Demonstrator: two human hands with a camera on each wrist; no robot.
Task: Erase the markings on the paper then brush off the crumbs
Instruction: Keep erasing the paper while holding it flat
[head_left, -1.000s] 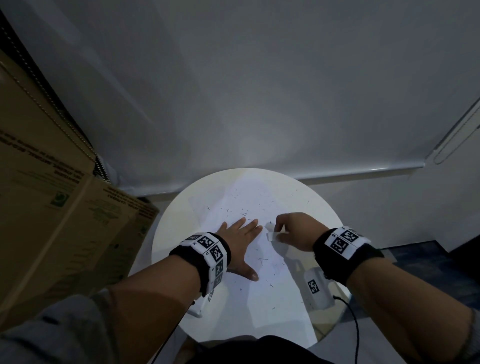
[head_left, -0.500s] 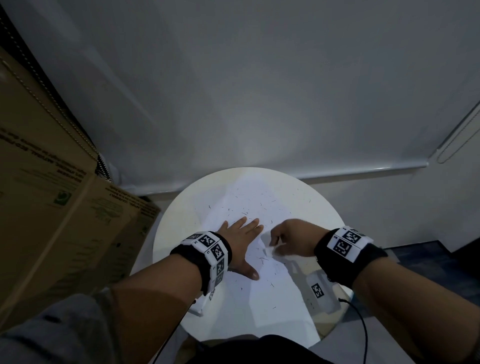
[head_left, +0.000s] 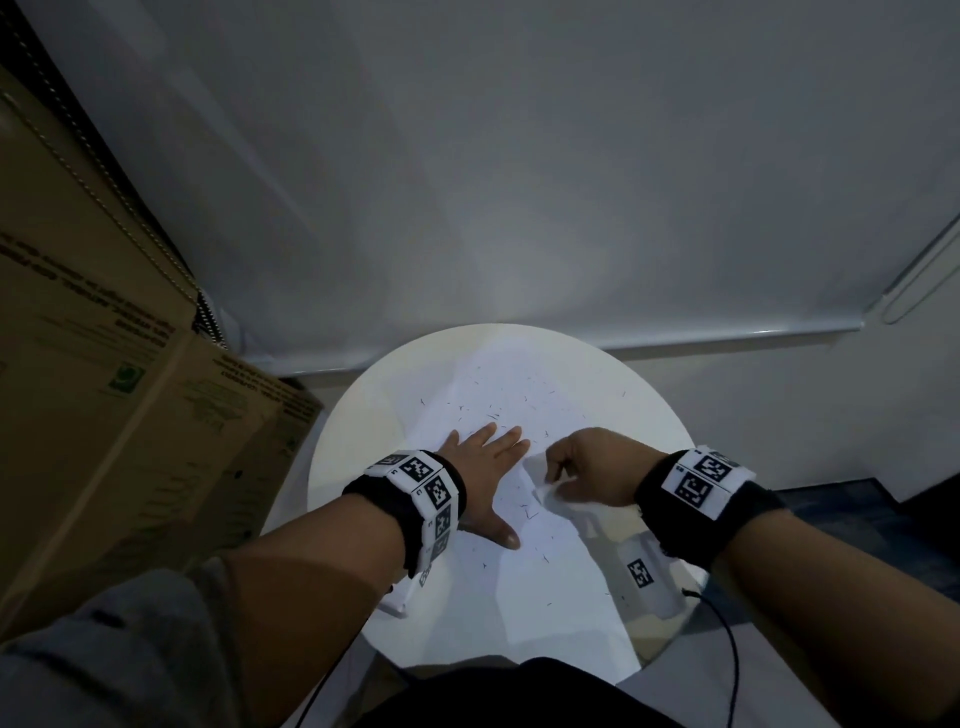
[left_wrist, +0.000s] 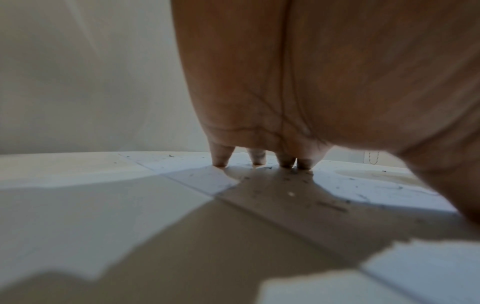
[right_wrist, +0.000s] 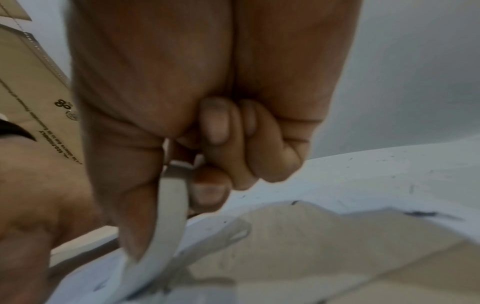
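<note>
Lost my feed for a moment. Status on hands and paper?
Left hand flat on the paper, pinning it. Right hand gripping the eraser, rubbing the sheet. Crumbs scattered, not yet brushed off. Nothing in the way.

Head view high, facing down onto round white table (head_left: 343, 467), wrist views low and close under each palm, looking along fingers, all sharing crumb-flecked white paper sheet (head_left: 519, 587) (left_wrist: 197, 176) (right_wrist: 389, 185)

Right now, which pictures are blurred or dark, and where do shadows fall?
Head view: dim but sharp, paper brightly lit. Left wrist view: soft, left hand shadowing the paper. Right wrist view: blurred, right hand pinching a white eraser.
</note>
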